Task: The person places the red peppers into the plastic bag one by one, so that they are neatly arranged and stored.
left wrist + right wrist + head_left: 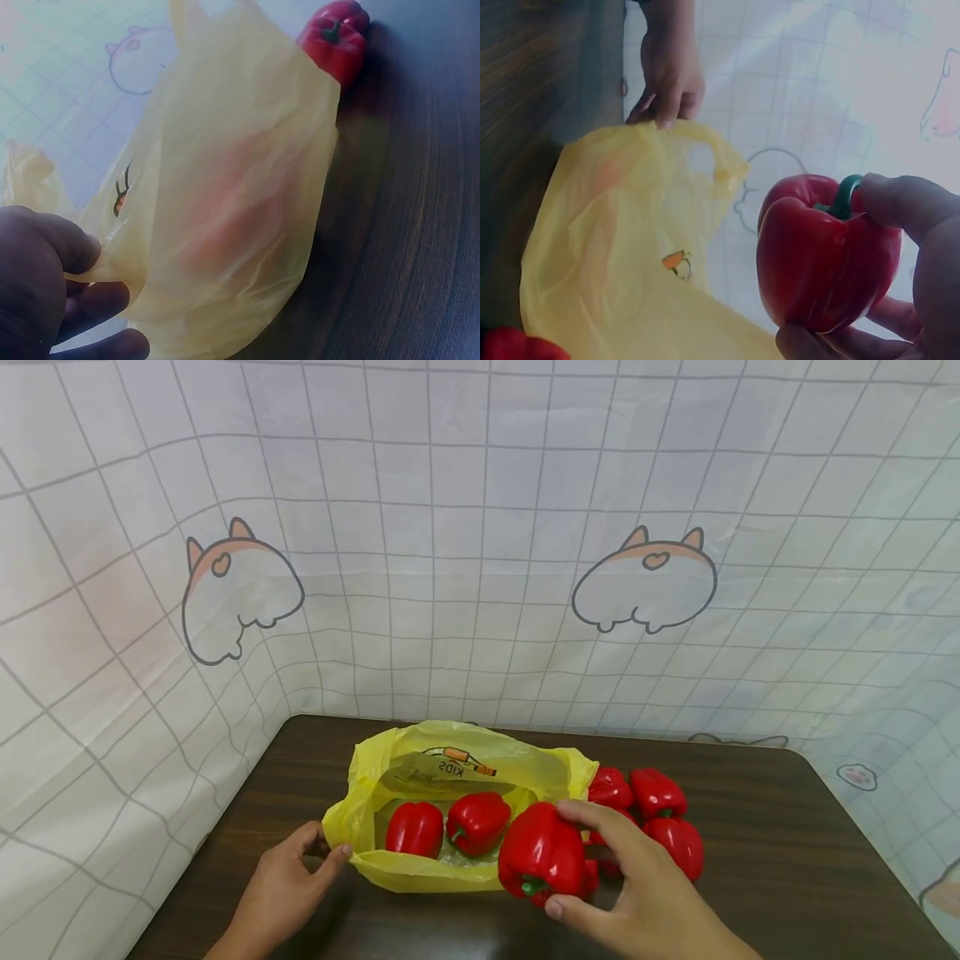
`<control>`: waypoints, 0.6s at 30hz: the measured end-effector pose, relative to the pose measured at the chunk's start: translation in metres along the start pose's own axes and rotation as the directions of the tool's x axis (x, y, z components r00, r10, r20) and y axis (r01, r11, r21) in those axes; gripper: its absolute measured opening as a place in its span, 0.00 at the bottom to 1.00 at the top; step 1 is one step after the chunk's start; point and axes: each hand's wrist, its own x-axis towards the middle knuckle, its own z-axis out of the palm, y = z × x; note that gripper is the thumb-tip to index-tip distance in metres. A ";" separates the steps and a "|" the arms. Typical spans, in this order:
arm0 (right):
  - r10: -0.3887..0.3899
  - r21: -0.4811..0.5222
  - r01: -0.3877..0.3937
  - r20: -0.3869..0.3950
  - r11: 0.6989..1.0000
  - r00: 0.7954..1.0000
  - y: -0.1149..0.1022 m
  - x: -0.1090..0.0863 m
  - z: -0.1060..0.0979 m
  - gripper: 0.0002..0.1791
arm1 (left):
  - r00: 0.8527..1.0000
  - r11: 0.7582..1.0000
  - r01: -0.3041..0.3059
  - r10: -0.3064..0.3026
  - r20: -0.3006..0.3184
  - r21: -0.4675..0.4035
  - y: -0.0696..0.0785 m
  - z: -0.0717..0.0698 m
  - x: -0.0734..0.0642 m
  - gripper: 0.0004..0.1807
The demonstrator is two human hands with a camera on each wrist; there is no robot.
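A yellow plastic bag [420,872] lies on the table with its mouth spread, and two red bell peppers [415,829] show inside it. My left hand [283,885] pinches the bag's left edge between thumb and fingers; the left wrist view shows the thin plastic held the same way. In my right hand [637,885] is another red bell pepper [829,255], gripped between thumb and fingers with its green stem by the thumb. That pepper is raised at the right front of the bag, in front of part of its rim.
More red bell peppers [675,843] are grouped on the dark wooden table [787,860] just right of the bag, some partly hidden by my right hand. Behind and beside the table hangs a white grid-patterned curtain [450,568] with cartoon animals.
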 end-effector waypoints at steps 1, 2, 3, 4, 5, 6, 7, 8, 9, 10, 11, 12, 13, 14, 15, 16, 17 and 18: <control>0.001 0.000 -0.001 0.001 1.000 1.000 -0.001 0.002 0.001 0.41 | 1.000 1.000 -0.001 0.001 -0.002 0.000 0.000 0.000 0.000 0.15; 0.006 0.002 -0.006 0.004 1.000 1.000 -0.002 0.004 0.003 0.42 | 1.000 1.000 -0.001 0.001 -0.003 -0.001 -0.001 0.000 0.000 0.16; 0.006 0.003 -0.006 0.005 1.000 1.000 -0.003 0.006 0.004 0.42 | 1.000 1.000 0.000 0.000 -0.003 -0.002 -0.001 0.000 0.000 0.16; 0.009 0.007 -0.009 0.007 1.000 1.000 -0.005 0.008 0.005 0.42 | 1.000 1.000 0.000 0.000 -0.004 -0.002 -0.001 0.000 0.000 0.16; 0.015 0.008 -0.015 0.010 1.000 1.000 -0.006 0.010 0.007 0.42 | 1.000 1.000 0.000 0.000 -0.004 -0.002 -0.001 0.000 0.000 0.16; 0.024 0.011 -0.025 0.015 1.000 1.000 -0.008 0.011 0.008 0.42 | 1.000 1.000 0.000 0.000 -0.004 -0.001 -0.002 0.000 0.000 0.16; 0.036 0.027 -0.037 0.022 0.999 0.999 -0.009 0.013 0.009 0.43 | 1.000 1.000 0.001 -0.001 -0.004 0.000 -0.002 0.000 0.000 0.16; 0.043 0.043 -0.044 0.027 0.998 0.999 -0.011 0.015 0.011 0.43 | 1.000 1.000 0.001 -0.001 -0.003 0.001 -0.002 0.001 0.000 0.16; 0.047 0.051 -0.048 0.031 0.998 0.998 -0.012 0.017 0.013 0.43 | 1.000 1.000 0.002 -0.002 -0.002 0.001 -0.003 0.001 0.000 0.16; 0.054 0.056 -0.056 0.036 0.997 0.998 -0.013 0.019 0.014 0.43 | 1.000 1.000 0.002 -0.002 -0.002 0.003 -0.003 0.001 0.000 0.16; 0.060 0.062 -0.062 0.039 0.996 0.997 -0.014 0.021 0.016 0.43 | 1.000 1.000 0.001 -0.001 -0.001 0.002 -0.003 0.001 0.000 0.16; 0.060 0.067 -0.062 0.040 0.996 0.997 -0.015 0.023 0.018 0.43 | 1.000 1.000 0.002 -0.002 -0.001 0.000 -0.003 0.001 0.000 0.16; 0.058 0.076 -0.061 0.041 0.995 0.997 -0.015 0.025 0.020 0.43 | 1.000 1.000 0.000 0.000 -0.001 -0.003 -0.004 0.001 0.000 0.16; 0.056 0.070 -0.058 0.038 0.996 0.998 -0.016 0.027 0.022 0.43 | 1.000 1.000 -0.002 0.002 -0.001 -0.005 -0.004 0.001 0.001 0.16; 0.055 0.064 -0.057 0.035 0.996 0.998 -0.016 0.029 0.024 0.43 | 1.000 1.000 -0.003 0.003 -0.002 -0.008 -0.004 0.001 0.001 0.16; 0.054 0.061 -0.056 0.033 0.997 0.998 -0.016 0.031 0.026 0.43 | 1.000 1.000 -0.003 0.003 -0.002 -0.010 -0.004 0.001 0.001 0.17; 0.051 0.056 -0.053 0.031 0.997 0.998 -0.016 0.034 0.029 0.43 | 1.000 1.000 -0.003 0.003 -0.001 -0.012 -0.004 0.001 0.001 0.17; 0.048 0.043 -0.049 0.027 0.998 0.998 -0.016 0.036 0.031 0.43 | 1.000 1.000 -0.003 0.003 0.000 -0.014 -0.004 0.001 0.001 0.17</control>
